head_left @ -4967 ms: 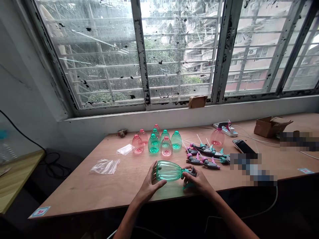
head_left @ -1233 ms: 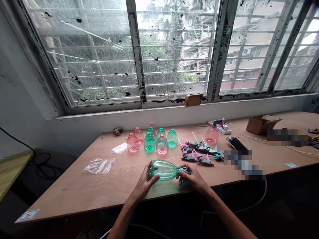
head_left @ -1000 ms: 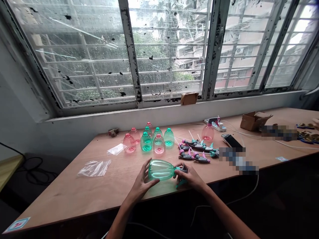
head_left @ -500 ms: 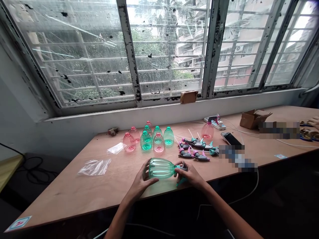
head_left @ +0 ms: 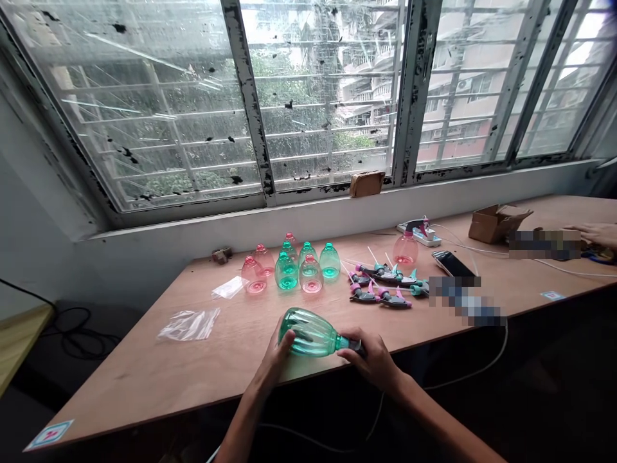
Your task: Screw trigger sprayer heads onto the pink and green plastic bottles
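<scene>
A clear green plastic bottle lies on its side near the front edge of the wooden table, its neck pointing right. My left hand wraps round its wide base. My right hand is closed on the grey spray head at the bottle's neck. Behind them stands a cluster of several empty pink and green bottles. Several loose spray heads with pink and teal parts lie to the right of that cluster.
Two clear plastic bags lie at the left. A pink bottle with a spray head, a power strip, a phone and a cardboard box sit at the right. Another person's hand rests at the far right.
The bottle has tilted so its base points up and left, and both hands have drawn closer to the table's front edge. My right hand now covers more of the spray head.
</scene>
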Tool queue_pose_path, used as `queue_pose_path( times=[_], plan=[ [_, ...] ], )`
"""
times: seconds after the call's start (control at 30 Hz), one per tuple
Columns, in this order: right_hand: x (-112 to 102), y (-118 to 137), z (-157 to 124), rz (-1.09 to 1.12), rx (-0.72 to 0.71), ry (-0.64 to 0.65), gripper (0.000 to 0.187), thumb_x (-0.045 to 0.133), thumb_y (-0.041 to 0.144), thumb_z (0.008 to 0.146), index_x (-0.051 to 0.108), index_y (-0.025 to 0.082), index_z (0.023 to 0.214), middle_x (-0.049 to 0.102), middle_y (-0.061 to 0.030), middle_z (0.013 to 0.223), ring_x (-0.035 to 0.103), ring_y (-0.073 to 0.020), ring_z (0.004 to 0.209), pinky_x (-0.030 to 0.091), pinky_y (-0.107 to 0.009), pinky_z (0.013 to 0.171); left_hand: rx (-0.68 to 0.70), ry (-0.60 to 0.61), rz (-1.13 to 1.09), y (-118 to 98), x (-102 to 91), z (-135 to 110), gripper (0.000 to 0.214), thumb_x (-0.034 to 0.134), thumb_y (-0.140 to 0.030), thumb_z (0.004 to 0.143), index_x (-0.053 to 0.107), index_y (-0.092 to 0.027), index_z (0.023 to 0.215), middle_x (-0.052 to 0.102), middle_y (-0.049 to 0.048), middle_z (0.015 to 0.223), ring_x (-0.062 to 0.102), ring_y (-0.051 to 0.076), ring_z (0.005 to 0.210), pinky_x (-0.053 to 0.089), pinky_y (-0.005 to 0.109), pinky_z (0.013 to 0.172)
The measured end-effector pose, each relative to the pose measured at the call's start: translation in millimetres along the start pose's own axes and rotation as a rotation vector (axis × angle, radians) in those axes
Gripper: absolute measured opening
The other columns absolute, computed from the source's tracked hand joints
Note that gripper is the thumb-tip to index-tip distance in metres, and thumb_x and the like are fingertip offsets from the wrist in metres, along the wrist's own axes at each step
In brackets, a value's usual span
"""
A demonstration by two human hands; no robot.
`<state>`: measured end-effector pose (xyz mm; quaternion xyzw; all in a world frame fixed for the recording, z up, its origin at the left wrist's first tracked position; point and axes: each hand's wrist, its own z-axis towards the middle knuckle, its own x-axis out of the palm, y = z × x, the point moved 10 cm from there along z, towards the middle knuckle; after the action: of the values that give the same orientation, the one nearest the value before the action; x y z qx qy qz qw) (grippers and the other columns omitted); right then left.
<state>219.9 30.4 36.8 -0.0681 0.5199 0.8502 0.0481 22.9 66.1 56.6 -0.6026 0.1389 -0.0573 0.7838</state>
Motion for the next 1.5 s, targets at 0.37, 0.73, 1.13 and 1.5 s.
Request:
queue_pose_path(
  times=[0.37, 0.73, 1.13, 1.5],
  plan=[
    [28, -4, 0, 0.52, 0.394, 0.062, 0.05, 0.056, 0.061, 0.086, 0.055, 0.016, 0.066, 0.063, 0.0012, 0.055, 0.06, -0.0105, 0.035, 0.039, -0.018, 0.035, 0.195, -0.182, 0.115, -45, -2.1, -14, 0.058, 0.07, -0.04, 0.073, 0.046, -0.024, 0.124, 0.057, 0.0059, 0.109, 0.058, 0.026, 0.094, 0.047, 0.036, 0.085],
    [2, 14, -3, 0.594, 0.468, 0.113, 0.057, 0.049, 0.07, 0.084, 0.065, 0.016, 0.084, 0.07, -0.006, 0.065, 0.065, -0.0182, 0.049, 0.038, -0.022, 0.039, 0.149, -0.062, 0.034, -28, 13.6, -16, 0.065, 0.057, -0.056, 0.085, 0.032, -0.026, 0.138, 0.05, 0.0097, 0.126, 0.054, 0.03, 0.111, 0.043, 0.041, 0.097],
    [3, 2, 4, 0.544, 0.14, -0.046, 0.037, 0.055, 0.045, 0.091, 0.057, 0.029, 0.125, 0.06, -0.0083, 0.126, 0.055, -0.0299, 0.114, 0.051, -0.044, 0.087, 0.06, 0.034, 0.092, 2, 22.3, -2, 0.049, 0.057, -0.043, 0.091, 0.044, -0.02, 0.132, 0.057, 0.0134, 0.134, 0.051, 0.031, 0.127, 0.039, 0.047, 0.107],
    [-36, 9, 7, -0.236, -0.007, -0.221, 0.07, 0.074, 0.048, 0.077, 0.045, 0.025, 0.136, 0.057, -0.0119, 0.131, 0.06, -0.0325, 0.108, 0.05, -0.049, 0.093, 0.147, 0.162, 0.384, -4, 48.5, -14, 0.053, 0.065, -0.037, 0.086, 0.05, -0.028, 0.136, 0.059, 0.0102, 0.136, 0.052, 0.033, 0.126, 0.035, 0.051, 0.11]
  ],
)
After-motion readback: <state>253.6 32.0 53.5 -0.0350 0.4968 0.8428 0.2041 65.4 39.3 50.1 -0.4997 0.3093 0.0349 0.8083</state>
